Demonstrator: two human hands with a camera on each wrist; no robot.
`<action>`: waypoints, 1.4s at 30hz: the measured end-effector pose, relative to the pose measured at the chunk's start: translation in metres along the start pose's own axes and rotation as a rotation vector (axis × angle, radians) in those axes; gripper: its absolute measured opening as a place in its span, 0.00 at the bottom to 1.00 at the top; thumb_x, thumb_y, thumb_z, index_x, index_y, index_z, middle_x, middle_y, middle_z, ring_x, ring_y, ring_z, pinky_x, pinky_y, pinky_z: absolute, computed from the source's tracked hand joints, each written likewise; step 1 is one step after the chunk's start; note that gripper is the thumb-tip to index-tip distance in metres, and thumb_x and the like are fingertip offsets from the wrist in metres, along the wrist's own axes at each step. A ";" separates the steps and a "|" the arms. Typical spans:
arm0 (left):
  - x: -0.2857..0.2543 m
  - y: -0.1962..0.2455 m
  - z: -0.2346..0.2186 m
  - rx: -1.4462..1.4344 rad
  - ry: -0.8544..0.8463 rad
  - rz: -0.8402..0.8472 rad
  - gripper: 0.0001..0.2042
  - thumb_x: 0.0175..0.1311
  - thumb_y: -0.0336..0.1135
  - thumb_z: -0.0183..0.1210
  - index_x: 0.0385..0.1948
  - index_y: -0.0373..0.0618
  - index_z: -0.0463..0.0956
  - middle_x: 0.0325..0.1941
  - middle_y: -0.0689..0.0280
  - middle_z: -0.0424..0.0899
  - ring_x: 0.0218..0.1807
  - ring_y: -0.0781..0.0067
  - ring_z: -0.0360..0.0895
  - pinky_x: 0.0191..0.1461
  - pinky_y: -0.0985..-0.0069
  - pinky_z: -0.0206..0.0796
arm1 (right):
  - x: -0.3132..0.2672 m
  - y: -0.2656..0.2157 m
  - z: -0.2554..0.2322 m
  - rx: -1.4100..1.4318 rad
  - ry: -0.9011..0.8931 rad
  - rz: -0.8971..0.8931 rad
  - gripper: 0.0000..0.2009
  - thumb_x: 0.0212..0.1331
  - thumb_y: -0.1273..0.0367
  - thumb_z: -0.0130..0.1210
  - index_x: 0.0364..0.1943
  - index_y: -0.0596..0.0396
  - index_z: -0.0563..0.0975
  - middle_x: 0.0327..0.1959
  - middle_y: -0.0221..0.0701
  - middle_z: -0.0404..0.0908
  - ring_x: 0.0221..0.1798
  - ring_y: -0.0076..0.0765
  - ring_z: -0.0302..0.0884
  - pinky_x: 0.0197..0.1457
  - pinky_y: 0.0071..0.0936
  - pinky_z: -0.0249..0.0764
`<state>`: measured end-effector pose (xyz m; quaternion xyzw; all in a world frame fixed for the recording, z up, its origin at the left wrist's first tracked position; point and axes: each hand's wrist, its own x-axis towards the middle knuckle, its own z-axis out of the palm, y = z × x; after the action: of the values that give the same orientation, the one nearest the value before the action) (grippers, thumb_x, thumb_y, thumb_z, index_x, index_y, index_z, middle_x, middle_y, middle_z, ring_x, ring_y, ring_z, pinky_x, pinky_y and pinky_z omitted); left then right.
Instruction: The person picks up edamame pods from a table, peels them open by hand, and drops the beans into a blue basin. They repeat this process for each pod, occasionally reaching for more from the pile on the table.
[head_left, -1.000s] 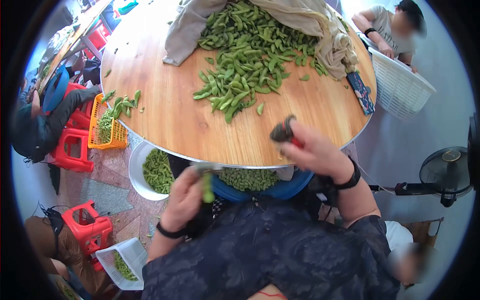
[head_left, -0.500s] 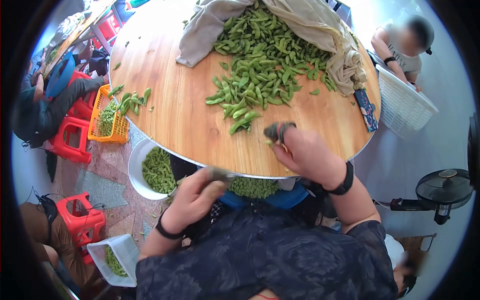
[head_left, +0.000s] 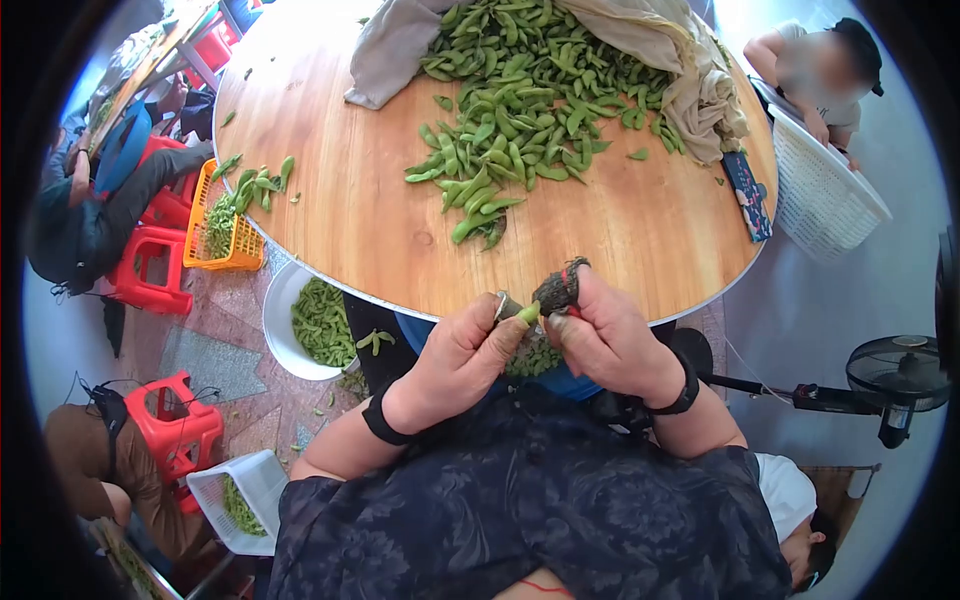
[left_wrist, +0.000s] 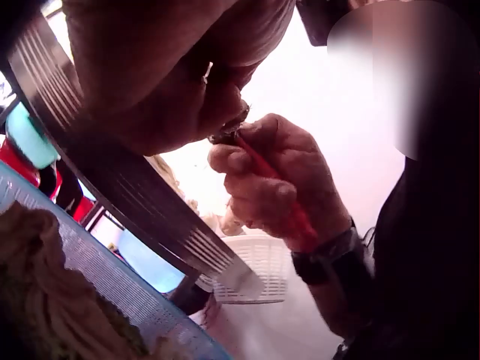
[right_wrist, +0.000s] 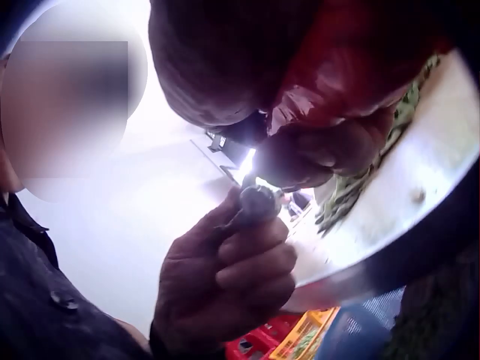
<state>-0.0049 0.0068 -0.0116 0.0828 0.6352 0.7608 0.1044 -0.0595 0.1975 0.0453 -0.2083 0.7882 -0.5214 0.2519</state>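
Observation:
In the head view, both hands meet at the near edge of a round wooden table [head_left: 330,220]. My left hand [head_left: 455,355] pinches a green bean pod [head_left: 529,313] between thumb and finger; a greyish covering [head_left: 508,306] shows at its fingertips. Close against the pod, my right hand [head_left: 615,340] grips a dark, rough-surfaced piece with red parts [head_left: 556,290], its kind unclear. A red strip [left_wrist: 274,176] runs along that hand in the left wrist view. Ahead lies a heap of green pods [head_left: 520,110], partly under a beige cloth [head_left: 695,100].
Beans fill a blue tub under the table edge, partly hidden by my hands. A white bucket [head_left: 270,330] of pods, an orange basket [head_left: 245,250] and red stools [head_left: 150,270] stand left. At right are a person with a white basket [head_left: 820,190] and a fan [head_left: 897,368].
My two hands, apart in the earlier frames, have come together at the table edge. The left moved right and the right drew nearer my body. The pod is now between them.

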 end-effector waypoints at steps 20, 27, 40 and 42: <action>-0.003 0.016 -0.008 -0.255 -0.198 -0.330 0.11 0.71 0.37 0.51 0.30 0.40 0.74 0.20 0.70 0.68 0.20 0.76 0.66 0.24 0.78 0.58 | -0.011 0.019 0.015 -0.233 -0.079 -0.284 0.08 0.55 0.77 0.48 0.39 0.59 0.65 0.28 0.45 0.74 0.25 0.58 0.73 0.26 0.43 0.71; 0.002 0.021 -0.007 0.088 -0.277 -0.086 0.10 0.70 0.35 0.51 0.30 0.38 0.73 0.18 0.70 0.67 0.20 0.72 0.68 0.26 0.71 0.60 | -0.008 0.008 -0.007 -0.452 -0.178 -0.466 0.08 0.54 0.76 0.53 0.38 0.55 0.70 0.24 0.43 0.75 0.26 0.54 0.76 0.25 0.40 0.72; -0.067 0.006 -0.078 0.612 0.455 0.164 0.06 0.56 0.26 0.59 0.35 0.38 0.74 0.28 0.61 0.76 0.24 0.67 0.73 0.28 0.71 0.64 | 0.020 0.011 -0.024 -0.605 0.033 -0.239 0.08 0.54 0.75 0.50 0.35 0.59 0.64 0.22 0.47 0.68 0.28 0.60 0.70 0.30 0.46 0.65; -0.092 -0.002 -0.108 0.946 0.637 -0.048 0.13 0.61 0.23 0.54 0.48 0.37 0.71 0.34 0.68 0.76 0.35 0.80 0.72 0.35 0.79 0.65 | 0.044 0.011 -0.021 -0.668 0.095 -0.290 0.07 0.55 0.75 0.50 0.35 0.59 0.64 0.24 0.47 0.70 0.29 0.60 0.71 0.31 0.46 0.67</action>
<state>0.0562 -0.1197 -0.0319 -0.1273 0.9085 0.3784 -0.1232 -0.1082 0.1910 0.0339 -0.3642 0.8881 -0.2745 0.0567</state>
